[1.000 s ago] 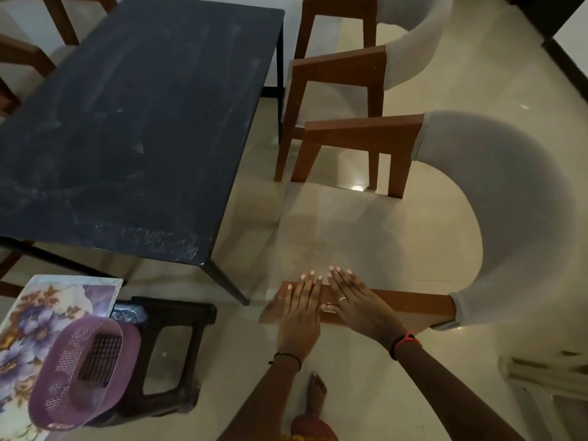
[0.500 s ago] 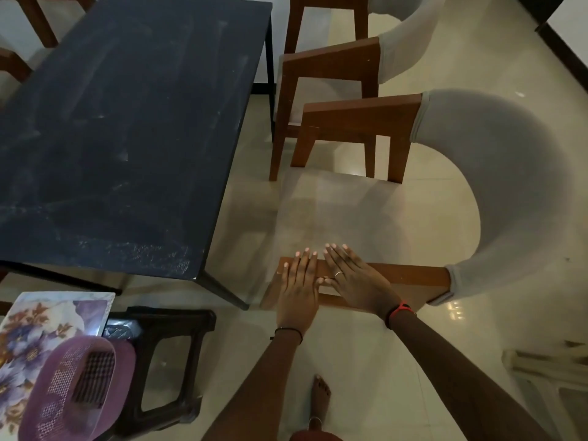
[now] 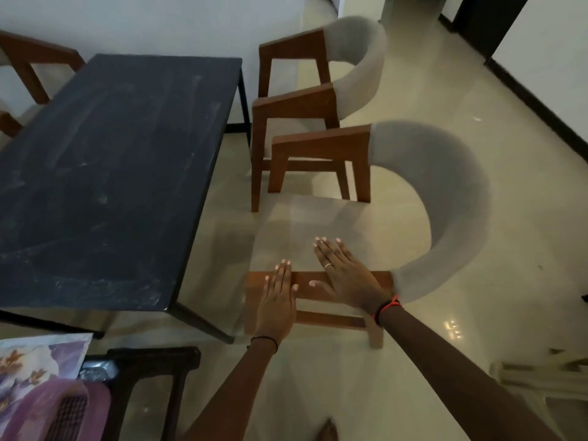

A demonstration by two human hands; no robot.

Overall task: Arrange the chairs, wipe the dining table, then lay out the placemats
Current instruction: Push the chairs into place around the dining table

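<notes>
Chair-arranging stage: left hand (image 3: pixel 278 297) and right hand (image 3: pixel 343 275) flat, fingers straight, pressing near chair (image 3: pixel 461 186) arm. Smeared table (image 3: pixel 111 186) unwiped; floral placemats (image 3: pixel 41 354) near left, not laid.

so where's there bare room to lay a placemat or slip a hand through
The dark tabletop is bare. Floor lies free between its right edge and the near chair, whose armrest the left hand and right hand rest on. Crowded: lower left, where stool, floral placemat and pink basket bunch.

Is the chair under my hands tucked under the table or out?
Out: the chair stands beside the table, its whole seat uncovered.
</notes>
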